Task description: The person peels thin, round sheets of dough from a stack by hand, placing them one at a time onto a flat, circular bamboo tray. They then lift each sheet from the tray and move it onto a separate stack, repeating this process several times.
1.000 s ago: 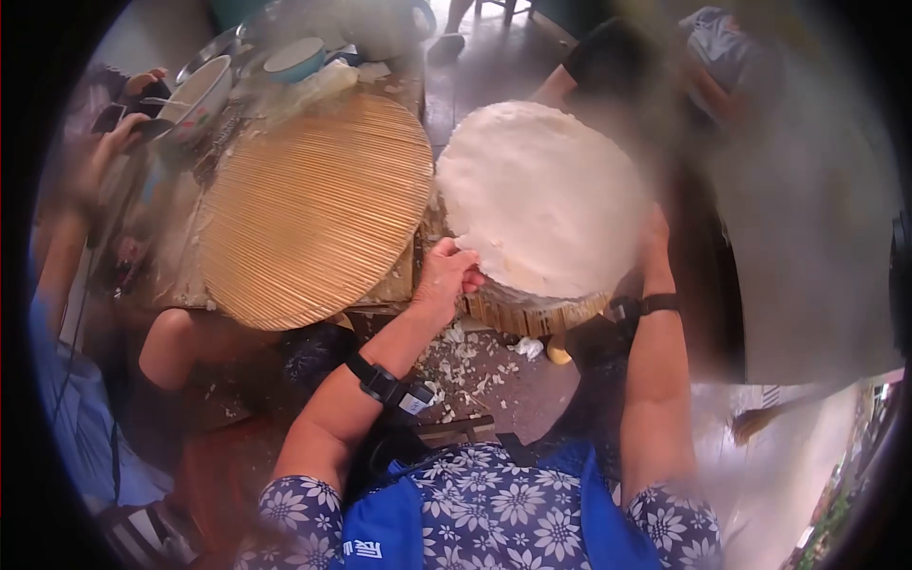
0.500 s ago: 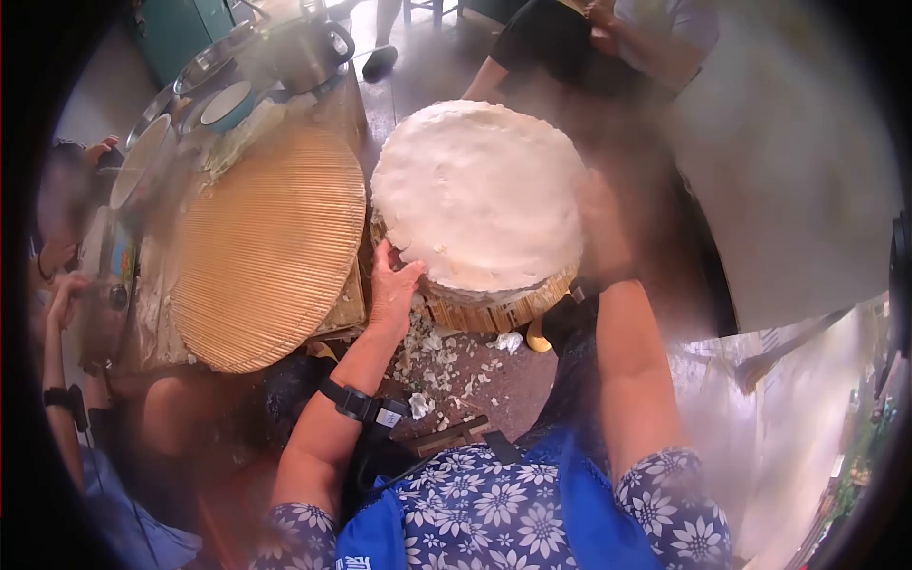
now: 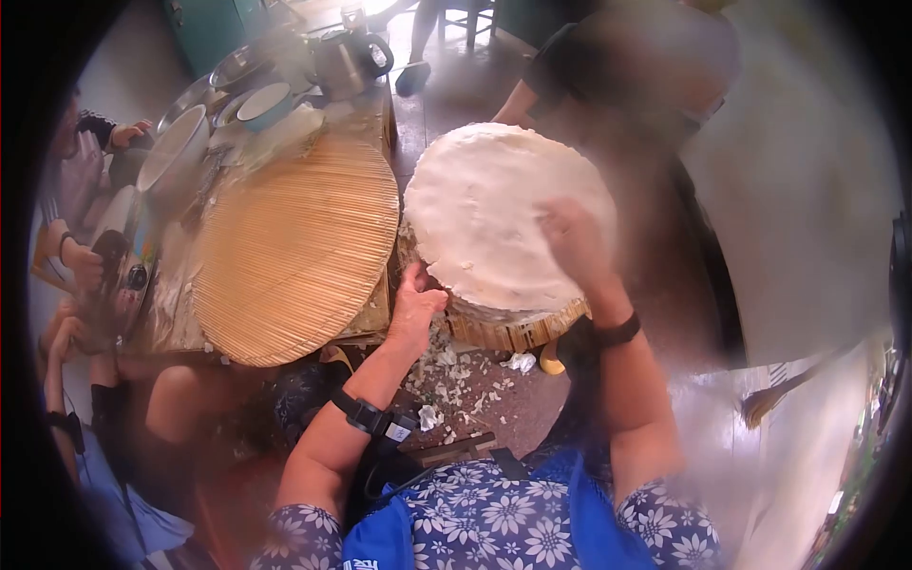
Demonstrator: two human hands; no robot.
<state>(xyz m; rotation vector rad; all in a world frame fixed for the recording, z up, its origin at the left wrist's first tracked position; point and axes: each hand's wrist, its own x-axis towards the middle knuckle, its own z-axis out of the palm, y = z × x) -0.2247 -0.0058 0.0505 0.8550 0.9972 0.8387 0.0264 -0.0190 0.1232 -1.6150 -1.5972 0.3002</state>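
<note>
A thick, round white slab (image 3: 503, 209) with a soft, bumpy top lies on a round slatted mat (image 3: 513, 328) in front of me. My left hand (image 3: 418, 306) grips the left edge of this mat, thumb toward me and fingers partly hidden behind the rim. Over the right part of the slab is my right hand (image 3: 575, 242), its fingers curled down toward the white surface and blurred by motion. To the left, a second large round slatted mat (image 3: 299, 252) leans tilted on the table, its ribbed face bare.
White bowls (image 3: 266, 103) and a metal kettle (image 3: 342, 62) stand at the table's far end. Crumbs litter the floor (image 3: 465, 385) below. Another person's dark-clothed arm (image 3: 541, 81) is beyond the slab; other people's hands (image 3: 81, 266) are at far left. A broom (image 3: 765, 404) is at right.
My right hand has moved from the slab's right edge inward over its top. My left hand keeps its place at the mat's edge. The whole view has shifted slightly.
</note>
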